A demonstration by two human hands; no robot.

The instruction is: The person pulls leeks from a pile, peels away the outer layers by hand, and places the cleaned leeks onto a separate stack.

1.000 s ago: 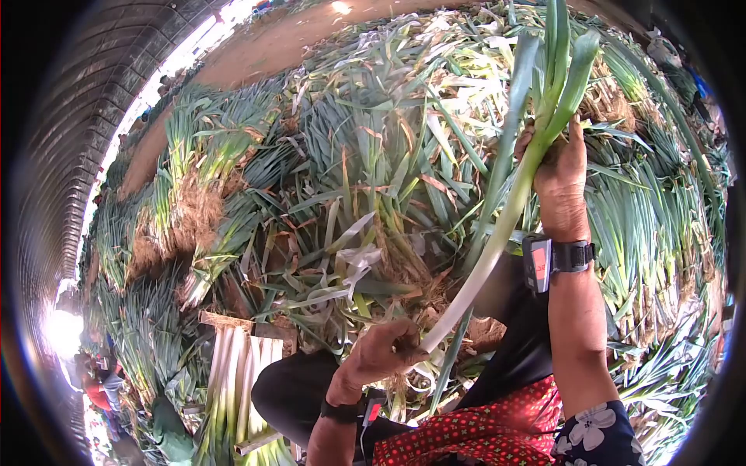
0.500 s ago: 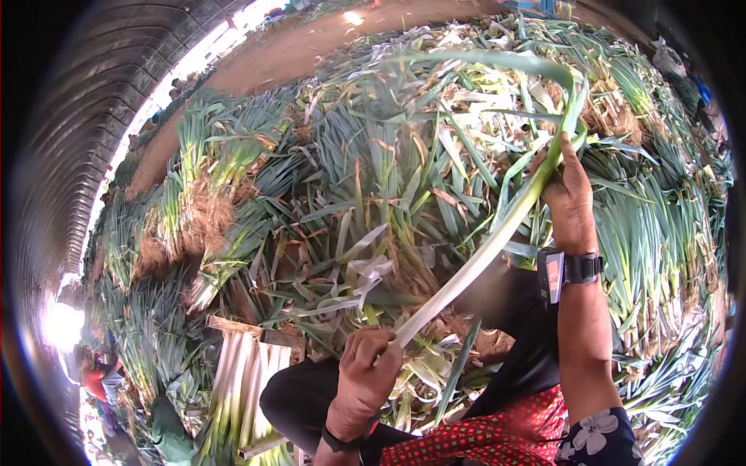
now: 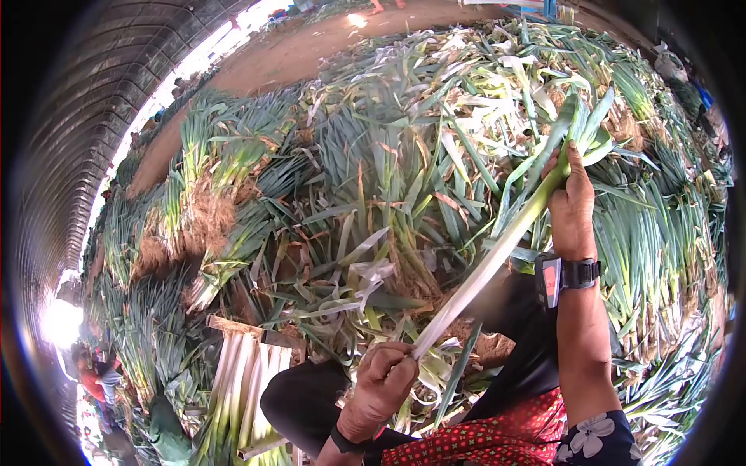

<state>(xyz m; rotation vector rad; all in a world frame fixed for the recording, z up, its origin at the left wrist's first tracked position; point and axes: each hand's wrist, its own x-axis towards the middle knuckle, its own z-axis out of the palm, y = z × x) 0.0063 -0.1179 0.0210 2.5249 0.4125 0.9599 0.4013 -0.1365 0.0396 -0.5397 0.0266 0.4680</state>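
A single leek runs diagonally between my two hands, its white end low and its green leaves up at the right. My left hand is closed around the root end of the white stalk. Higher up, my right hand grips the green part, with the thumb lying along it. Above that hand the leaves fan out. Below and left of my left hand, several trimmed leeks lie side by side in a wooden frame.
Heaped leeks and loose leaves cover the ground ahead. Bundled leeks with roots lie at left, more leeks at right. A strip of bare earth runs along the back. Another person is at far left.
The long leaf that arched to the left over the heap has swung away, and the leek's leaves now stand bunched above my right hand. My left hand has shifted slightly right and down.
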